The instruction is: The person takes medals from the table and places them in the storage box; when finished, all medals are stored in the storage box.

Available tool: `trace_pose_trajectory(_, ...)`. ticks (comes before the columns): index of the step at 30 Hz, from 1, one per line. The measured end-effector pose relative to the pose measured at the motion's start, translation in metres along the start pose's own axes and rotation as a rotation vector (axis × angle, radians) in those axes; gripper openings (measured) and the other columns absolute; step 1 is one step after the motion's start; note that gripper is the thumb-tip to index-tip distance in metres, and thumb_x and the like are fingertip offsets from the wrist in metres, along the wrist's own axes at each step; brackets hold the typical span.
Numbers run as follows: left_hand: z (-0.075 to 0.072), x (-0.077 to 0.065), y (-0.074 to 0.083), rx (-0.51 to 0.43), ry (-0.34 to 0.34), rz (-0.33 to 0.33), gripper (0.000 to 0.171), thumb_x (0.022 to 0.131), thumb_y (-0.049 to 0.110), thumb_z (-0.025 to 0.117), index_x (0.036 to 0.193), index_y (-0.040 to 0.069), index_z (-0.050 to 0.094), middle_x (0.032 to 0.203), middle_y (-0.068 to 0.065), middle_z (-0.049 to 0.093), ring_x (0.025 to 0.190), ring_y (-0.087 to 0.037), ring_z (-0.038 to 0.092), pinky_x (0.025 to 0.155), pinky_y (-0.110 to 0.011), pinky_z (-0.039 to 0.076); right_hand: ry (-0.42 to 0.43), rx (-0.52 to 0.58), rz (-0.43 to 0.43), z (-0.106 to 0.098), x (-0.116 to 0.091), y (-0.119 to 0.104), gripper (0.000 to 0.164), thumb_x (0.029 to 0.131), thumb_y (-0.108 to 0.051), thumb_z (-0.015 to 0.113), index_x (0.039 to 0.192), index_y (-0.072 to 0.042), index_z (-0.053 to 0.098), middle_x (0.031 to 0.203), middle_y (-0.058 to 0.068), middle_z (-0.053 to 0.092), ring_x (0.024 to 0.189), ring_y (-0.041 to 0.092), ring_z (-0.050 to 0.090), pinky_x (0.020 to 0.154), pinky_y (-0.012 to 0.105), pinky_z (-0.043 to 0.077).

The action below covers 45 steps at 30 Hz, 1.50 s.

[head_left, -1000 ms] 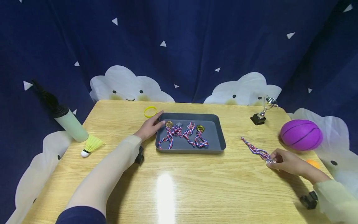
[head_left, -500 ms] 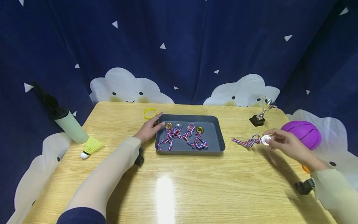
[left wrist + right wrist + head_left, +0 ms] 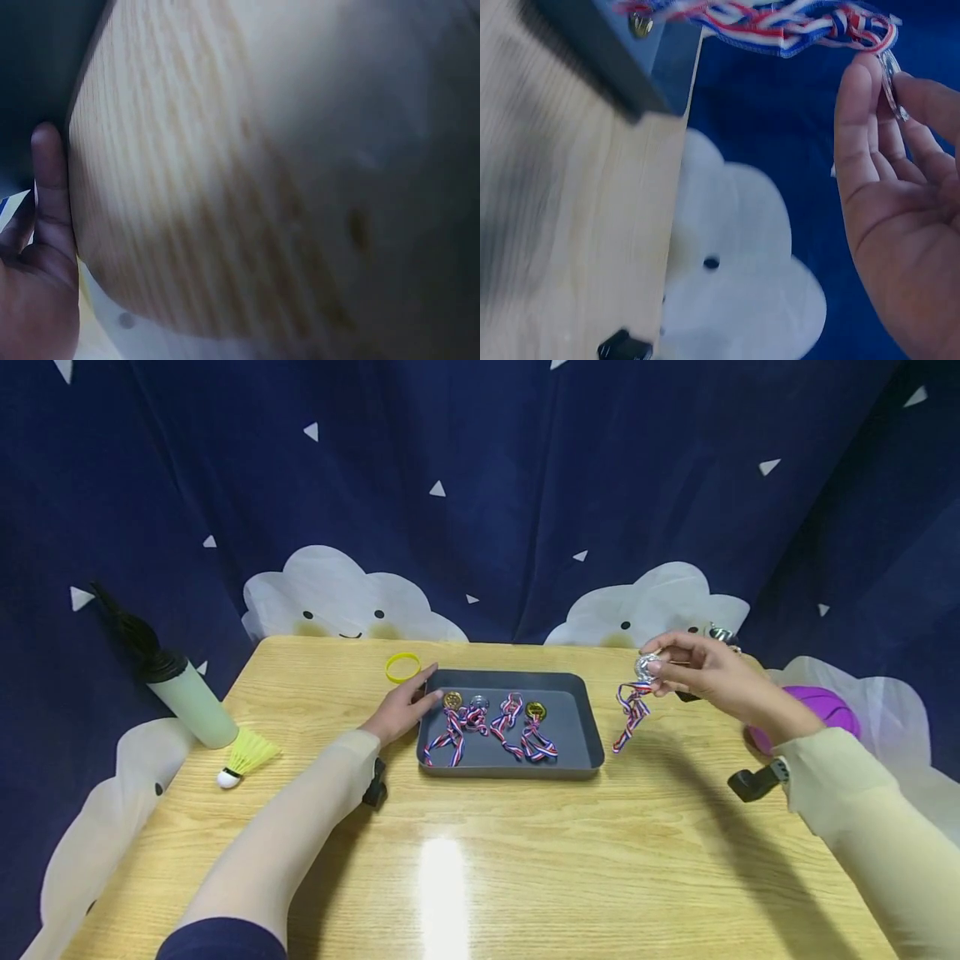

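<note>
A silver medal (image 3: 646, 667) on a red, white and blue ribbon (image 3: 632, 718) is pinched between the thumb and fingers of my right hand (image 3: 701, 672). It is raised over the table to the right of a dark grey tray (image 3: 577, 735), and its ribbon dangles. In the right wrist view the medal (image 3: 891, 82) is edge-on in the fingertips. Several ribboned medals lie in the tray in a row, among them a gold one (image 3: 536, 710) at right. My left hand (image 3: 397, 710) touches the tray's left side, fingers fairly straight along the wall.
Behind the left hand lies a yellow wristband (image 3: 402, 667). A pale green bottle (image 3: 197, 706) and a yellow shuttlecock (image 3: 249, 753) are at far left. The right arm partly hides a purple ball (image 3: 828, 706) and a small trophy (image 3: 722, 633). A dark blue curtain (image 3: 487, 460) hangs behind.
My right hand has lifted the silver medal off the right side of the table and carried it left and away from me, towards the tray. The left hand stays at the tray.
</note>
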State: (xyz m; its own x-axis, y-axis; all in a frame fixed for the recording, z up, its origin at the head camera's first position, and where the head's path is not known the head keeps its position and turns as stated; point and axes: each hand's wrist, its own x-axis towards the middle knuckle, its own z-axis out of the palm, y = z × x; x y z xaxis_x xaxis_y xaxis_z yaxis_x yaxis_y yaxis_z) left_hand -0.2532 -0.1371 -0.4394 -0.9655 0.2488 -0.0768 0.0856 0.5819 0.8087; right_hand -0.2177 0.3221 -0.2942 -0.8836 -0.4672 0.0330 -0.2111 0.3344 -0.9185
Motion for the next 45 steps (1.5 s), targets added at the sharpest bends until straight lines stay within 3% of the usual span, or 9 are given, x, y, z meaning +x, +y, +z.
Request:
trace_pose_trajectory(5, -0.001, 0.0, 0.001, 0.001, -0.002, -0.005, 0.066, 0.111, 0.038, 0.05, 0.169, 0.025, 0.021, 0.176, -0.013, 0.022, 0.161, -0.038, 0.028, 0.133, -0.052, 0.023, -0.111, -0.042, 0.03, 0.018, 0.024, -0.006, 0.02, 0.106, -0.009, 0.06, 0.126, -0.005, 0.06, 0.099, -0.004, 0.073, 0.086, 0.012, 0.073, 0.083, 0.03, 0.065)
trace_pose_trajectory(11, -0.001, 0.001, 0.002, 0.008, 0.002, -0.001, 0.066, 0.111, 0.038, 0.049, 0.169, 0.024, 0.021, 0.176, -0.012, 0.021, 0.162, -0.038, 0.023, 0.134, -0.053, 0.02, -0.171, -0.076, 0.128, 0.042, 0.05, 0.009, 0.028, 0.105, -0.007, 0.061, 0.129, 0.006, 0.056, 0.095, 0.003, 0.069, 0.085, 0.016, 0.072, 0.082, 0.032, 0.066)
trace_pose_trajectory(17, 0.0, 0.001, -0.001, 0.014, -0.003, -0.003, 0.067, 0.111, 0.039, 0.049, 0.169, 0.023, 0.02, 0.176, -0.012, 0.02, 0.162, -0.038, 0.023, 0.134, -0.053, 0.02, -0.178, -0.256, 0.193, 0.067, 0.076, 0.025, 0.023, 0.101, -0.001, 0.063, 0.123, 0.006, 0.061, 0.093, 0.009, 0.069, 0.081, 0.015, 0.066, 0.071, 0.025, 0.059)
trace_pose_trajectory(20, 0.0, 0.001, -0.001, 0.014, -0.005, 0.003, 0.067, 0.111, 0.039, 0.049, 0.169, 0.023, 0.02, 0.176, -0.012, 0.021, 0.162, -0.038, 0.024, 0.134, -0.053, 0.021, -0.194, -0.383, 0.176, 0.078, 0.088, 0.029, 0.018, 0.1, 0.001, 0.063, 0.117, 0.007, 0.063, 0.089, 0.012, 0.068, 0.078, 0.017, 0.061, 0.066, 0.026, 0.054)
trace_pose_trajectory(23, 0.0, 0.001, -0.001, 0.011, -0.005, 0.005, 0.067, 0.111, 0.04, 0.049, 0.169, 0.024, 0.021, 0.176, -0.011, 0.021, 0.162, -0.037, 0.025, 0.134, -0.053, 0.022, -0.229, -0.516, 0.173, 0.087, 0.098, 0.032, 0.014, 0.098, 0.004, 0.063, 0.112, 0.007, 0.064, 0.09, 0.015, 0.069, 0.078, 0.019, 0.063, 0.068, 0.029, 0.057)
trace_pose_trajectory(29, -0.001, 0.0, -0.001, 0.022, -0.004, 0.006, 0.067, 0.111, 0.039, 0.05, 0.169, 0.022, 0.021, 0.176, -0.012, 0.022, 0.161, -0.038, 0.026, 0.133, -0.054, 0.024, -0.292, -0.732, 0.192, 0.099, 0.107, 0.035, 0.013, 0.092, 0.011, 0.067, 0.103, 0.004, 0.063, 0.098, 0.019, 0.068, 0.077, 0.021, 0.067, 0.069, 0.031, 0.062)
trace_pose_trajectory(34, 0.0, 0.0, 0.001, 0.025, -0.006, 0.005, 0.067, 0.111, 0.038, 0.05, 0.169, 0.023, 0.02, 0.176, -0.012, 0.021, 0.162, -0.038, 0.025, 0.133, -0.054, 0.023, -0.273, -0.825, 0.128, 0.102, 0.107, 0.038, 0.011, 0.091, 0.009, 0.07, 0.098, 0.004, 0.063, 0.091, 0.02, 0.069, 0.068, 0.022, 0.068, 0.067, 0.032, 0.061)
trace_pose_trajectory(38, 0.001, 0.0, 0.001, 0.028, -0.003, 0.017, 0.067, 0.111, 0.038, 0.05, 0.169, 0.022, 0.02, 0.176, -0.013, 0.022, 0.161, -0.039, 0.027, 0.133, -0.054, 0.024, -0.259, -0.921, 0.079, 0.105, 0.109, 0.045, 0.011, 0.089, 0.004, 0.073, 0.094, 0.002, 0.064, 0.09, 0.017, 0.07, 0.077, 0.024, 0.067, 0.075, 0.039, 0.06)
trace_pose_trajectory(45, 0.002, 0.0, -0.001, 0.02, 0.006, 0.008, 0.067, 0.111, 0.038, 0.049, 0.169, 0.023, 0.021, 0.176, -0.012, 0.022, 0.162, -0.038, 0.024, 0.134, -0.053, 0.021, -0.238, -0.999, 0.085, 0.111, 0.111, 0.049, 0.011, 0.093, -0.004, 0.074, 0.093, 0.0, 0.064, 0.087, 0.012, 0.068, 0.08, 0.024, 0.062, 0.078, 0.043, 0.058)
